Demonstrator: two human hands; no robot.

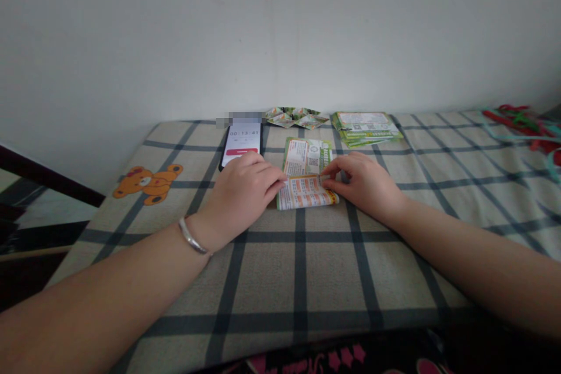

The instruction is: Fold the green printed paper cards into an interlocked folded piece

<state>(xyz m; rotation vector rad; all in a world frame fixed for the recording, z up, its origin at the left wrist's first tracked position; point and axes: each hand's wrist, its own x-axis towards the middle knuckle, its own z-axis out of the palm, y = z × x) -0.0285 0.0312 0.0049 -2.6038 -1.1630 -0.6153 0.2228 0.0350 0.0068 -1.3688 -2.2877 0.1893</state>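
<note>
A printed paper leaflet [308, 191], green-edged with text and a square code, lies on the checked cloth in front of me. Its near part is folded up over the rest, leaving the far part face up. At the fold's left edge, my left hand [245, 190] pinches the paper between thumb and fingers; a silver bangle circles that wrist. My right hand [362, 184] pinches the right edge of the same fold. Just beyond my left hand is a phone [242, 140] showing a timer, its lower end partly covered by the hand.
Folded green paper pieces [298, 118] stand by the wall, right of the phone. Farther right is a stack of similar green leaflets [368, 127]. Red and teal cords [523, 125] lie at the far right. A bear figure [149, 183] shows on the cloth's left side.
</note>
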